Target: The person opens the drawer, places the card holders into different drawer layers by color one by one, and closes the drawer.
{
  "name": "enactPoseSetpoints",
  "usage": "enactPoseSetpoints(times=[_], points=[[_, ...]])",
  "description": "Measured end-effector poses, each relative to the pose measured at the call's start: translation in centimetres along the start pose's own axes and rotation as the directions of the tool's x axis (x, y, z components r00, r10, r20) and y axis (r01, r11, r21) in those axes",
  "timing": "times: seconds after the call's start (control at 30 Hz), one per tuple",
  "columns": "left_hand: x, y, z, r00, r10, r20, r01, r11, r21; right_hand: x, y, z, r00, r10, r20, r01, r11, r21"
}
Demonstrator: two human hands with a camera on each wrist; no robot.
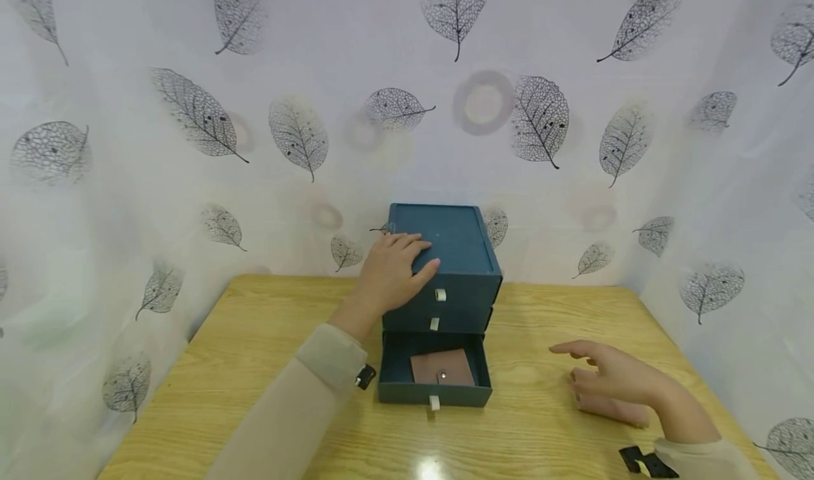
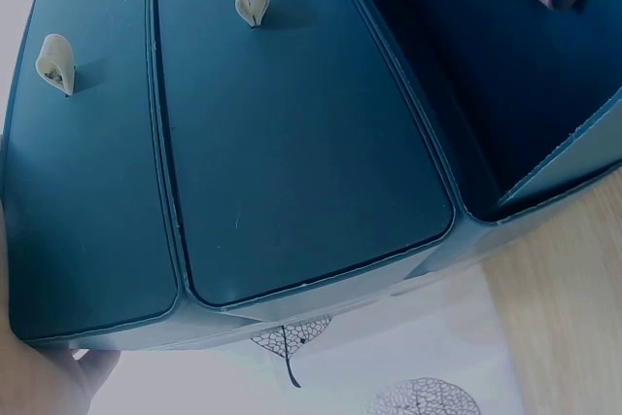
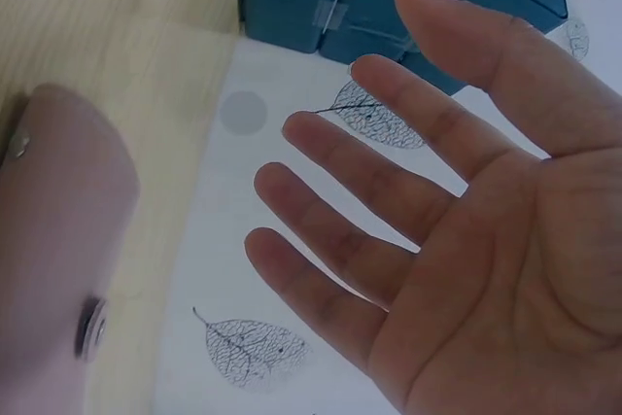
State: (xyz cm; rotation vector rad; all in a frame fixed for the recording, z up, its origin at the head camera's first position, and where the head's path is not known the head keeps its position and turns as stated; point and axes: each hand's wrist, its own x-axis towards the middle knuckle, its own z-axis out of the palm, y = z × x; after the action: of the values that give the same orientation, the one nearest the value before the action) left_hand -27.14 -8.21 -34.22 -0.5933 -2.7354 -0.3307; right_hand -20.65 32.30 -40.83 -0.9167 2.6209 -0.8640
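A dark blue drawer cabinet (image 1: 445, 236) stands on the table, its bottom drawer (image 1: 407, 394) pulled out. Inside that drawer lies a pinkish-brown wallet-like pouch (image 1: 445, 365) with a snap button. My left hand (image 1: 391, 271) rests on the cabinet's top at its left front edge, fingers extended; the left wrist view shows the two upper drawers (image 2: 301, 133) closed. To the right, my right hand (image 1: 613, 374) hovers with nothing in it, fingers spread in the right wrist view. Below it a pink rounded case (image 3: 68, 240) with snaps lies on the table, partly hidden by the hand in the head view.
The wooden table (image 1: 273, 346) reaches back to a white curtain (image 1: 407, 162) printed with dark leaves, which also hangs along both sides. Small white pull tabs (image 1: 441, 295) stick out from the drawer fronts.
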Motion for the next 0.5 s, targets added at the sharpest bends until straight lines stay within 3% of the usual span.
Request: enactPoseSetpoints(times=[0.2, 0.5], points=[[0.0, 0.0, 0.0, 1.0, -0.003, -0.001, 0.003, 1.0, -0.002, -0.5, 1.1, -0.2, 0.997, 0.068, 0.037, -0.069, 0.997, 0.04], [0.0, 0.0, 0.2, 1.0, -0.001, -0.001, 0.001, 1.0, 0.003, -1.1, 2.6, 0.1, 0.986, 0.159, 0.052, -0.159, 0.987, -0.006]])
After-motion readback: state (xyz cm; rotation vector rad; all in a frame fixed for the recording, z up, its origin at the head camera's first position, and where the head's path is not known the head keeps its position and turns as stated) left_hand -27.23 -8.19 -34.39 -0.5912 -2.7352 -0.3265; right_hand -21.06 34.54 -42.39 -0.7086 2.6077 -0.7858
